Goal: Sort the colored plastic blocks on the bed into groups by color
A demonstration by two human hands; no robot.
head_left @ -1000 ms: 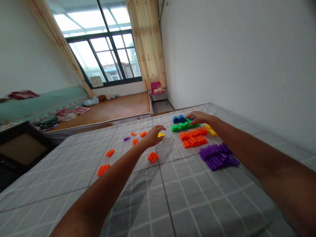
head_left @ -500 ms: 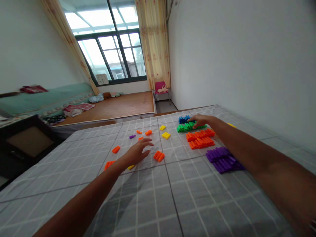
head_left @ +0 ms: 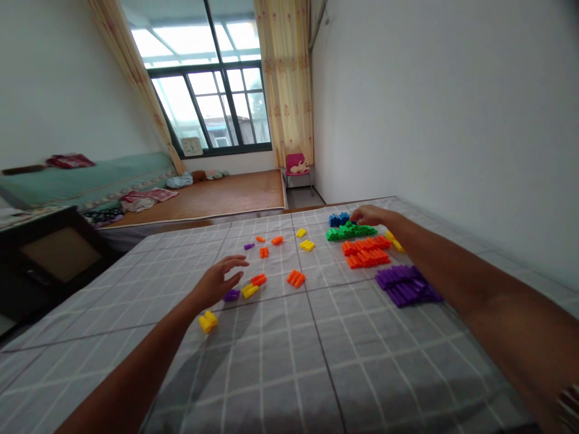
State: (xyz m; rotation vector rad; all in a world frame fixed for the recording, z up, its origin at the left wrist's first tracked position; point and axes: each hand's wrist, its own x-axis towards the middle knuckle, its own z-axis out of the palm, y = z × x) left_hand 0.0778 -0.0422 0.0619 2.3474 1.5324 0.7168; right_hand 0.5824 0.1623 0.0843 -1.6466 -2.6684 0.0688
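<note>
While the left hand gapes, unloaded, yellow tubes lie at its four o'clock, axes toward two. Cannot tell the right hand's grip.

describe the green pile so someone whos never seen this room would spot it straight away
Start at the grey checked cloth and look toward its far end, by the right hand. There the green pile lies between the blue pieces and the orange rows. Its colour sets it apart from these neighbours.

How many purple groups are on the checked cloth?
3 visible: a small purple group beyond the left hand, another group near that hand, a large pile beside the right forearm. Arms may hide more.
</note>
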